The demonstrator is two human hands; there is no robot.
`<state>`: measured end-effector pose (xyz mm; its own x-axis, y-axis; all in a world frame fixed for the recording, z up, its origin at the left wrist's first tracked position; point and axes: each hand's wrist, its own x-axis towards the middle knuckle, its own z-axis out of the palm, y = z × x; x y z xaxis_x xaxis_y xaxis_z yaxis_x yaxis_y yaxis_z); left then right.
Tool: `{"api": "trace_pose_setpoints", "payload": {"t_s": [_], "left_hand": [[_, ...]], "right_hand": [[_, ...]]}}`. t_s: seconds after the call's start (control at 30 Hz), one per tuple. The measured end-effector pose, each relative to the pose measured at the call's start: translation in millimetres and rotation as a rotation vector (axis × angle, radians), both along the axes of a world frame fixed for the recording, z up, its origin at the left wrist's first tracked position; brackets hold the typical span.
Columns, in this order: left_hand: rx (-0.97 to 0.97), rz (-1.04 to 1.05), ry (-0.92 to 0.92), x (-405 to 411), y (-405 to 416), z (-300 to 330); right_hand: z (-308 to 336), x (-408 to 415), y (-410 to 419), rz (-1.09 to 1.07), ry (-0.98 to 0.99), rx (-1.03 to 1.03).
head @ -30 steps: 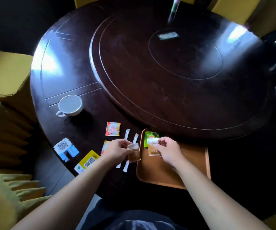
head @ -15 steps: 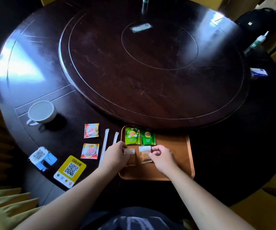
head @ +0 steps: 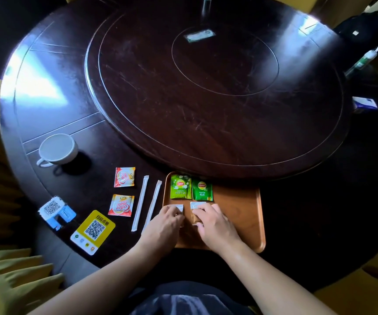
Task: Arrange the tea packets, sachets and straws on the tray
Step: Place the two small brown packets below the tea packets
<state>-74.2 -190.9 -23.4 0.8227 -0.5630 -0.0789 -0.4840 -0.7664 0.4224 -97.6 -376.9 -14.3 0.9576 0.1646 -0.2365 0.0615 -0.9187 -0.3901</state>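
Tray: two brown sachets half hidden under hands. Left hand pressing one, right hand the other; actual grip unclear.

- The right half of the tray is left bare, open to approach from the right.
- The tray's far left corner is taken by two green tea packets, side by side.
- Two wrapped straws are laid just left of the tray.
- The big turntable is mostly unoccupied.
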Motion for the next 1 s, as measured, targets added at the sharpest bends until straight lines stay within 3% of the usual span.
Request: {"api": "trace_pose_setpoints", "payload": {"t_s": [1.0], "left_hand": [[-0.027, -0.041, -0.013, 9.0, -13.1, -16.0]], "right_hand": [[2.4, 4.8, -2.5, -0.062, 0.002, -0.053]]}}
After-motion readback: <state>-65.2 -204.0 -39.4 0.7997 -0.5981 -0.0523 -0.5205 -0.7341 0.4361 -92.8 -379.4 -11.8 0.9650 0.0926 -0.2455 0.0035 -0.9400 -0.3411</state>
